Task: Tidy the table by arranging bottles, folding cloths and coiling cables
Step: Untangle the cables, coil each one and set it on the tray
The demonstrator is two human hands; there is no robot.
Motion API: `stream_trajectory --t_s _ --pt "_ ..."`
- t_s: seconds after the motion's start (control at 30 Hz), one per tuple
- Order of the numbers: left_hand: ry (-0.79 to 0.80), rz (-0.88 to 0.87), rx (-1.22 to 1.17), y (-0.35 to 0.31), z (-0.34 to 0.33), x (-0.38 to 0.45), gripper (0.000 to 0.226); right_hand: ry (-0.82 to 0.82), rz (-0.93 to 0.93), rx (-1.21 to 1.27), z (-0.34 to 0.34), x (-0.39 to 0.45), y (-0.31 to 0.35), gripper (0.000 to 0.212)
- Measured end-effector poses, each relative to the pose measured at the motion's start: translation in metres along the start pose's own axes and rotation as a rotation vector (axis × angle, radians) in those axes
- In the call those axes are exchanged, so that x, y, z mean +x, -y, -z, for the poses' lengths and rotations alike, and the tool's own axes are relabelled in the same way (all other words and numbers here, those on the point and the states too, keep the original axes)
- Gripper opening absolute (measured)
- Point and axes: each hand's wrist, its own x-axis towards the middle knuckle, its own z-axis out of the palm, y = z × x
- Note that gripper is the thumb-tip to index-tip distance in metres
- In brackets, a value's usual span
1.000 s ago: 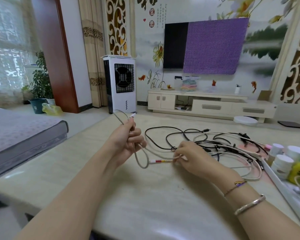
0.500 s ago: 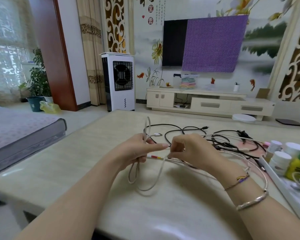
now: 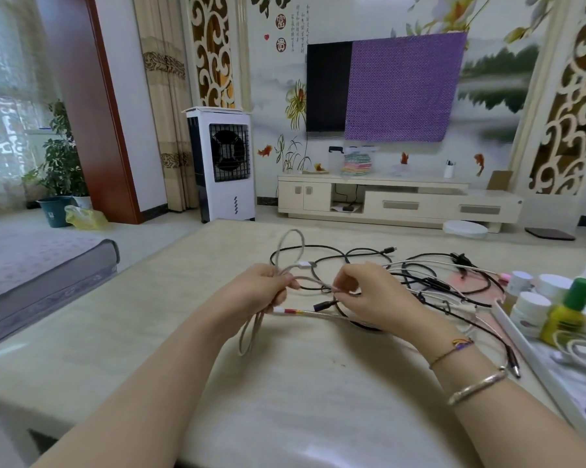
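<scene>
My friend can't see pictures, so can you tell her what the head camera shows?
Two hands coil a grey cable above a beige table: the left hand grips its loops and the right hand pinches the next stretch. Behind them lies a tangle of black and white cables, with bottles at the right edge.

The right hand [image 3: 369, 295] hides part of the grey cable [image 3: 251, 329]. The tray [image 3: 534, 359] and white bottles [image 3: 534, 305] run off the right edge.

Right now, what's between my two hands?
In the head view, a short span of grey cable runs from the left hand to the right hand, above the table.
</scene>
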Motion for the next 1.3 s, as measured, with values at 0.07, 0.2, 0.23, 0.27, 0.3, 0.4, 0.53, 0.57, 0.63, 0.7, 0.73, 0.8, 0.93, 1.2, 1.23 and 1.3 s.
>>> stream_trajectory --t_s 0.07,0.2,0.23,0.27,0.3,0.4,0.53,0.57,0.63,0.7,0.73,0.8,0.93,1.2,1.23,1.3 --pt "-0.121 0.009 -0.123 -0.001 0.006 0.0 0.026 -0.012 -0.059 -0.026 0.001 0.0 -0.008 0.008" --pt "-0.31 0.055 -0.274 -0.001 0.013 0.001 0.024 -0.155 -0.122 0.121 0.009 0.002 -0.005 0.018" --pt "-0.333 0.052 -0.263 -0.001 0.011 0.002 0.024 -0.173 -0.134 0.187 0.01 0.002 -0.001 0.019" --pt "-0.358 0.042 -0.265 0.0 0.01 0.004 0.023 -0.18 -0.143 0.281 0.011 0.002 0.003 0.019" --pt "-0.376 0.036 -0.272 0.001 0.008 0.007 0.023 -0.179 -0.149 0.391 0.011 0.002 0.007 0.02" --pt "-0.383 0.026 -0.288 0.002 0.0 0.012 0.025 -0.159 -0.169 0.623 0.01 0.002 0.017 0.023" --pt "-0.358 0.022 -0.286 0.003 -0.017 0.017 0.027 -0.157 -0.176 0.767 0.012 0.003 0.022 0.027" --pt "-0.343 0.028 -0.298 0.003 -0.022 0.019 0.027 -0.155 -0.181 0.79 0.011 0.003 0.023 0.027" --pt "-0.28 0.035 -0.352 0.001 -0.029 0.02 0.024 -0.145 -0.17 0.832 0.008 0.002 0.027 0.026" --pt "-0.196 0.014 -0.386 -0.003 -0.034 0.017 0.021 -0.112 -0.13 0.874 0.004 0.0 0.034 0.022" --pt "-0.16 -0.001 -0.385 -0.006 -0.036 0.014 0.022 -0.097 -0.107 0.884 0.002 0.0 0.039 0.019" --pt "-0.105 -0.015 -0.4 -0.011 -0.038 0.01 0.026 -0.086 -0.073 0.897 -0.001 0.0 0.046 0.014" --pt "-0.069 0.026 -0.521 -0.017 -0.037 0.007 0.025 -0.129 -0.122 0.953 0.0 0.0 0.047 0.01" --pt "-0.078 -0.115 -0.447 -0.017 -0.046 0.004 0.032 -0.133 -0.1 0.974 -0.008 0.001 0.048 0.019" --pt "-0.124 -0.09 -0.46 -0.017 -0.047 0.006 0.032 -0.108 -0.086 0.973 -0.009 0.002 0.047 0.017" --pt "-0.209 -0.018 -0.498 -0.016 -0.046 0.01 0.035 -0.029 -0.072 0.928 -0.009 0.001 0.043 0.017"
